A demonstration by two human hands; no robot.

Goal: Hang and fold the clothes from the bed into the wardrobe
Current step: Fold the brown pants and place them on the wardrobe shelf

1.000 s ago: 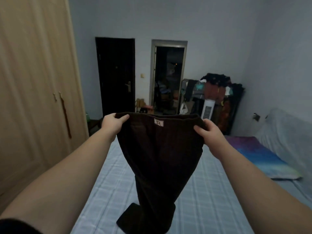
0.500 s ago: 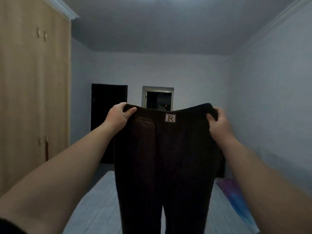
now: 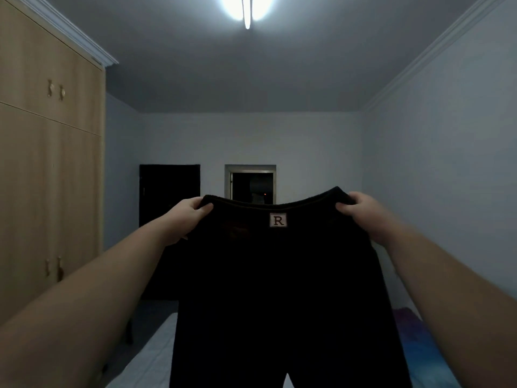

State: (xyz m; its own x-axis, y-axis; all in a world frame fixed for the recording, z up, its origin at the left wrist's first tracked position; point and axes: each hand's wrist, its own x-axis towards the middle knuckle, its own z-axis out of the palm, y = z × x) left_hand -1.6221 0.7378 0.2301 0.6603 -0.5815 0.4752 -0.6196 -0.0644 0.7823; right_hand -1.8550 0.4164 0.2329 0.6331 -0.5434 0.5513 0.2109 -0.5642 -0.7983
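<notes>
Dark brown trousers (image 3: 279, 289) with a white "R" label at the waistband hang spread out in front of me. My left hand (image 3: 186, 219) grips the left end of the waistband, and my right hand (image 3: 363, 217) grips the right end. Both arms are stretched forward and raised. The trouser legs run down out of the frame and hide most of the bed (image 3: 151, 359). The wooden wardrobe (image 3: 50, 191) stands at the left with its doors closed.
A dark door (image 3: 169, 191) and an open doorway (image 3: 251, 186) lie in the far wall. A colourful pillow (image 3: 414, 337) shows at the lower right beside the right wall. A tube light (image 3: 247, 9) shines on the ceiling.
Both hands have lifted the trousers higher and pulled the waistband wider. My view has tilted up, so the ceiling light shows and the bed and far clutter have dropped from sight.
</notes>
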